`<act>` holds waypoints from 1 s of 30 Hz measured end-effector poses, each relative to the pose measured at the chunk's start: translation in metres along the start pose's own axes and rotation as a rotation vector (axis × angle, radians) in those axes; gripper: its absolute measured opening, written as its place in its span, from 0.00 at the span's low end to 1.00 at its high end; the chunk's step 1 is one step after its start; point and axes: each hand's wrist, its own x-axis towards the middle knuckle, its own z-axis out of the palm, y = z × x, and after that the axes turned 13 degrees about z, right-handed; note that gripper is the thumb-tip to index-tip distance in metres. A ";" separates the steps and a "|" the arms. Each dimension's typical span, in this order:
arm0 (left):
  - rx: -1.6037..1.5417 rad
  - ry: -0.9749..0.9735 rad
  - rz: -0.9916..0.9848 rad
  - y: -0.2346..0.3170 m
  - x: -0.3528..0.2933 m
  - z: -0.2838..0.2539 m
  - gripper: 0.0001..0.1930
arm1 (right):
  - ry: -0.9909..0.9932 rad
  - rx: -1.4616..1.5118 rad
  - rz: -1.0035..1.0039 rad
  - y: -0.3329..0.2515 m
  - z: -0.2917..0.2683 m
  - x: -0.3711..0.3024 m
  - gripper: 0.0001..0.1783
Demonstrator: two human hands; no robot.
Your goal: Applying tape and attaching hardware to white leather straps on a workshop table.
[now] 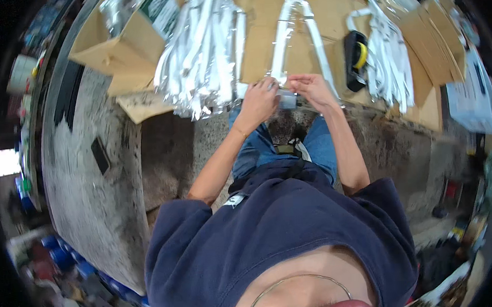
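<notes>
Over brown cardboard (262, 38), hands (261, 101) finger a flat, film-wrapped white strap (279, 50).

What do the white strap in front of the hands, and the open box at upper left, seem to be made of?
The white strap looks matte, perhaps woven fabric or soft plastic: flat and bent over, but no weave shows. The open box seems dull brown cardboard, judging by its stiff, folded flaps.
</notes>
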 end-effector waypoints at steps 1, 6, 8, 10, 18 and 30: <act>-0.001 0.003 -0.023 -0.001 -0.001 0.001 0.17 | 0.005 0.012 0.016 0.007 0.000 -0.006 0.12; 0.001 0.007 -0.002 -0.004 -0.005 -0.003 0.16 | 0.047 0.138 -0.034 0.040 -0.019 -0.055 0.12; -0.010 -0.013 -0.005 -0.001 -0.003 -0.004 0.16 | 0.155 0.277 -0.005 0.044 -0.032 -0.084 0.11; 0.031 -0.031 -0.022 0.002 -0.001 -0.006 0.16 | 0.260 0.314 -0.019 0.058 -0.055 -0.106 0.11; 0.032 -0.074 -0.017 0.003 0.003 -0.001 0.17 | 0.744 0.539 -0.166 0.102 -0.139 -0.155 0.12; 0.060 -0.162 -0.084 0.009 0.008 -0.005 0.18 | 0.908 0.344 0.049 0.112 -0.175 -0.131 0.09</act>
